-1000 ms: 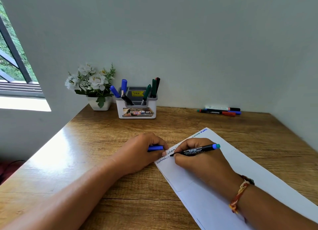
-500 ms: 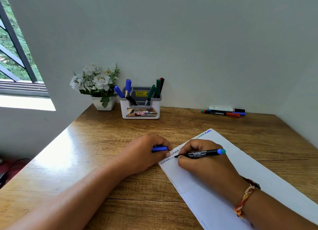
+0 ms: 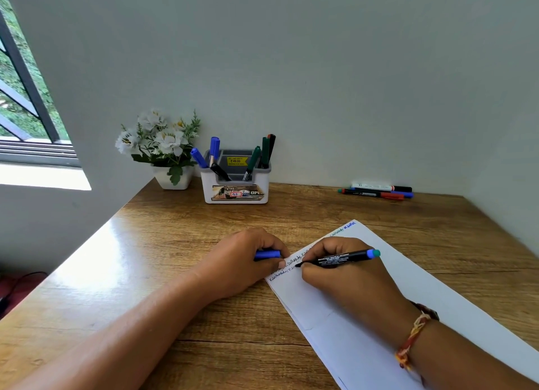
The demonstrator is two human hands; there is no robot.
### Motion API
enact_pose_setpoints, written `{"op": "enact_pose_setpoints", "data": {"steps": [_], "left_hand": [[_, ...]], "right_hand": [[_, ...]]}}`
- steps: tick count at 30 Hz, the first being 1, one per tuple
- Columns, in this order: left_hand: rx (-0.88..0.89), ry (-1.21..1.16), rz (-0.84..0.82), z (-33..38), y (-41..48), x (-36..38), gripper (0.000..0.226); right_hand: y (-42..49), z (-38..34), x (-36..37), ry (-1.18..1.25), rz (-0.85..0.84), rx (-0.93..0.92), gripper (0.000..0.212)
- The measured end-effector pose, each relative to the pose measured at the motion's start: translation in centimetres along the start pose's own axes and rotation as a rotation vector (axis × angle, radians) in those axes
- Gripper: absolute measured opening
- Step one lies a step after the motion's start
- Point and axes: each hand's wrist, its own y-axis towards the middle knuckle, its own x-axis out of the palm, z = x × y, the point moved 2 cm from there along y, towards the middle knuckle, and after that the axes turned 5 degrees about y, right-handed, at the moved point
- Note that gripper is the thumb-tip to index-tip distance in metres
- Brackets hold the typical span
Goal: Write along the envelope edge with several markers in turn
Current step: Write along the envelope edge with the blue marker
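A long white envelope [image 3: 388,296] lies slanted on the wooden desk, with lines of handwriting along its upper left edge. My right hand [image 3: 347,279] grips a black marker [image 3: 338,257] with a blue end, its tip touching the envelope at the second written line. My left hand [image 3: 245,263] rests at the envelope's left edge, fingers curled round a blue marker cap [image 3: 267,254], one fingertip pressing the paper.
A white holder [image 3: 236,185] with several blue, green and black markers stands at the back by the wall, next to a small pot of white flowers [image 3: 163,150]. Several more markers [image 3: 379,191] lie at the back right. The desk's left edge runs by a window.
The marker tip has crept slightly along the written line. Both hands stay in place; the view has shifted a little.
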Motion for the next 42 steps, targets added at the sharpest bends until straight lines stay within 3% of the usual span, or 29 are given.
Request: {"op": "enact_pose_setpoints", "data": {"steps": [42], "left_hand": [[-0.003,0.020,-0.015,0.34,-0.19,-0.21,0.016]], "right_hand": [[0.25,0.02,-0.18,-0.023,0.058,0.043,0.006]]}}
